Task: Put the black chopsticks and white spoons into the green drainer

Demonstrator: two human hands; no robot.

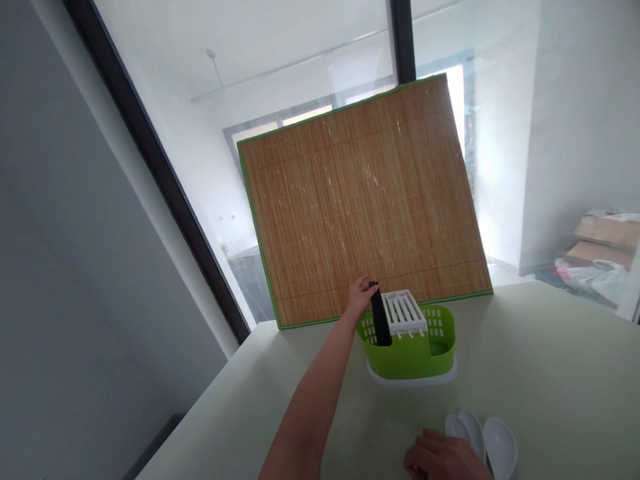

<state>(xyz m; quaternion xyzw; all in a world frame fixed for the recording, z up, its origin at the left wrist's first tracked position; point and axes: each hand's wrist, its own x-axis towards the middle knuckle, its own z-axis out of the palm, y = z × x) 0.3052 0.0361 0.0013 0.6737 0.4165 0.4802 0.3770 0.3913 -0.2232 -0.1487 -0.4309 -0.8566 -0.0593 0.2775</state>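
My left hand (361,297) reaches forward, its thumb and fingers closed on the top of a bundle of black chopsticks (381,320). The bundle leans slightly, its lower end inside the left part of a green cutlery caddy (407,359). A white slatted rack (401,310) with small hooks sits across the caddy's middle. Low in the view, my right hand (445,459) is curled just beside the white spoons (500,445). Its fingertips point left, and whatever may be inside them is hidden. The spoons' bowls point away from me; part of their handles is covered or out of view.
Behind the caddy, a bamboo mat (365,200) with green edging leans against the glass. Everything stands on a pale table (555,360). The caddy rests on a white base tray (415,382). Cardboard boxes (607,240) and plastic bags lie beyond the glass at right.
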